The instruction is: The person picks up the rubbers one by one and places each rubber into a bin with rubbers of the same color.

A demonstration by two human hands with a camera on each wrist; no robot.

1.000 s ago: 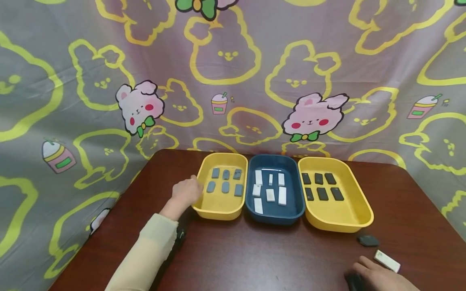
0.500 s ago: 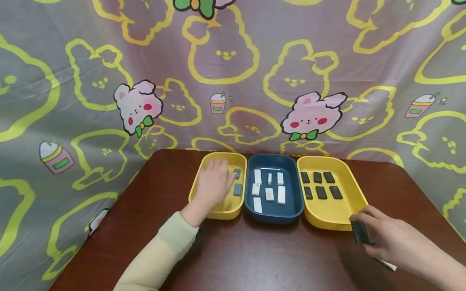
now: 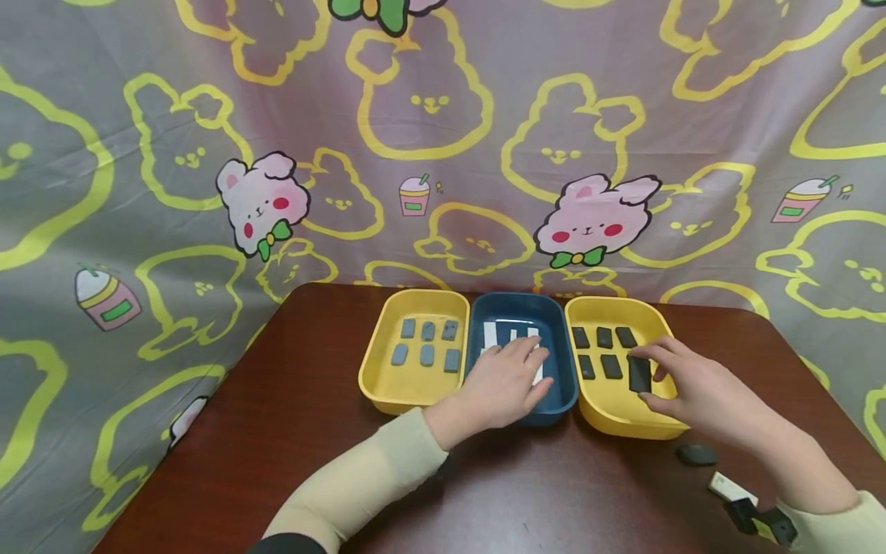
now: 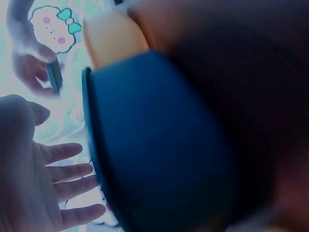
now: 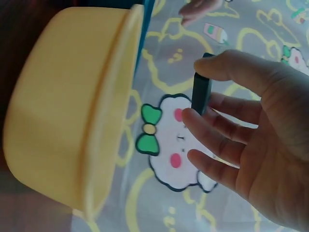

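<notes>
My right hand point(image 3: 720, 404) pinches a black rectangular block point(image 3: 640, 375) between thumb and fingers, over the right yellow tray point(image 3: 626, 427). In the right wrist view the block point(image 5: 201, 89) stands upright in the fingers, above the level of the tray rim. Several black blocks point(image 3: 611, 366) lie in rows inside that tray. My left hand point(image 3: 501, 385) is spread over the blue tray point(image 3: 564, 404), palm down, and hides part of its white blocks point(image 3: 491, 335). Straight, separated fingers point(image 4: 72, 187) show in the left wrist view, with nothing held.
Several grey blocks point(image 3: 427, 355) lie in the left yellow tray point(image 3: 377, 377). On the table point(image 3: 554, 492), a dark piece point(image 3: 697, 455) and a white block point(image 3: 731, 490) lie near my right forearm. A patterned curtain point(image 3: 443, 254) hangs behind.
My left hand has moved right, from the left yellow tray to over the blue one. My right hand has lifted the black block from the table's front right to above the right tray.
</notes>
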